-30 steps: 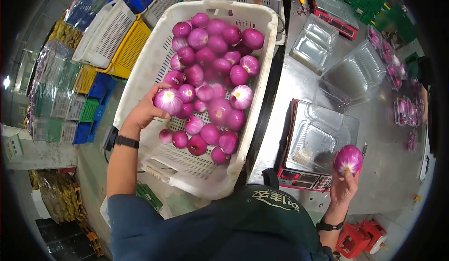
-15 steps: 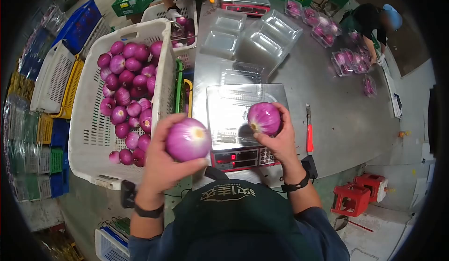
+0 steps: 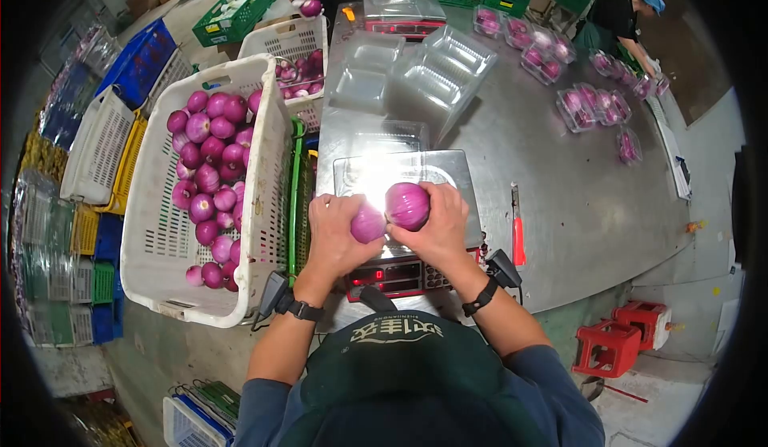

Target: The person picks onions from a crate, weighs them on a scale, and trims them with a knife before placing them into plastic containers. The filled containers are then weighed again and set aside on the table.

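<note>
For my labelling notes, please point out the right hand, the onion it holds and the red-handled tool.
right hand (image 3: 442, 235): head view, back of the hand.
onion (image 3: 408, 204) it holds: head view, its purple skin.
red-handled tool (image 3: 518, 249): head view, the red handle.

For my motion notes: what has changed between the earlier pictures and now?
The left hand lifted the left red onion out of the white crate and carried it right, over the scale. The right hand brought the right red onion in beside it. Both grips stayed shut; crate and scale stayed in place.
</note>
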`<state>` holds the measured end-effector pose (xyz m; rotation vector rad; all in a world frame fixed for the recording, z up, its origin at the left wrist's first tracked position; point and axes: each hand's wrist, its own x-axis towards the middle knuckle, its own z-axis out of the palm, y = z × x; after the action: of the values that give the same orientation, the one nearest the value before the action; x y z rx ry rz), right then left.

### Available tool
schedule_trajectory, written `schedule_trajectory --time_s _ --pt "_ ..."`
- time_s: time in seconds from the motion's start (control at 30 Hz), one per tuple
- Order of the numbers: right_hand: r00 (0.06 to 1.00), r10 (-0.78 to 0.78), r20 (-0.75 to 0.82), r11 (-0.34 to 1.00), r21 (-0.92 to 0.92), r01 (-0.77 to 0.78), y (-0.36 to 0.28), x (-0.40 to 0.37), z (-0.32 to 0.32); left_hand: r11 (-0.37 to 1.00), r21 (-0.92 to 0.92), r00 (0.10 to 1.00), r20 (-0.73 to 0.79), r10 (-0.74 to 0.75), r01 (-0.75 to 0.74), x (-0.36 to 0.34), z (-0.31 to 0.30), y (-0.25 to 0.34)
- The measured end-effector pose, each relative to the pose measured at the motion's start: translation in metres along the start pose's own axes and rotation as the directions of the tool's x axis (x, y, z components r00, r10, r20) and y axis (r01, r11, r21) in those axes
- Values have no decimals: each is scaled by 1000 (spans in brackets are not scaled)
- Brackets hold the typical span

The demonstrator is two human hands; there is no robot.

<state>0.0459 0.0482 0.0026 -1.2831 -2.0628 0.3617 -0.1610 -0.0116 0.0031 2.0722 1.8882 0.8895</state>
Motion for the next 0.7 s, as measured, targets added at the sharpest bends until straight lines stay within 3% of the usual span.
schedule_trajectory --time_s 0.07,0.27,0.33,0.4,0.43,0.5,0.53,0.6,0.63,0.67,0.7 --pt "1000 -24 11 1000 -13 25 0 -1 -1 994 -110 995 -104 10 -22 -3 9 -1" --pt "996 -29 84 997 -65 34 2 -6 -6 980 -195 994 -80 -68 52 -16 12 -2" --pt "995 98 14 964 245 -99 19 -8 6 979 -196 990 -112 -83 59 -22 9 -1" --pt "993 115 -27 959 263 -104 32 -1 6 978 -196 984 -149 -98 68 -31 6 -3" --pt "971 235 34 919 318 -234 38 5 4 943 -283 967 -129 -221 178 -39 5 -4" --pt "913 397 91 829 392 -400 47 20 10 804 -450 891 -39 -452 388 -54 -1 -3" --pt "912 399 88 829 390 -401 51 29 13 804 -452 893 -37 -449 386 -62 1 -5" --pt "761 556 335 510 586 -630 47 53 16 441 -723 754 166 -636 531 -77 8 -12" --pt "690 596 410 400 593 -698 43 65 15 297 -780 727 275 -629 551 -83 8 -14" --pt "693 597 405 403 595 -695 45 72 14 299 -781 731 274 -624 548 -82 4 -9" --pt "700 573 426 380 619 -687 48 78 15 127 -826 696 368 -617 549 -83 0 -3"
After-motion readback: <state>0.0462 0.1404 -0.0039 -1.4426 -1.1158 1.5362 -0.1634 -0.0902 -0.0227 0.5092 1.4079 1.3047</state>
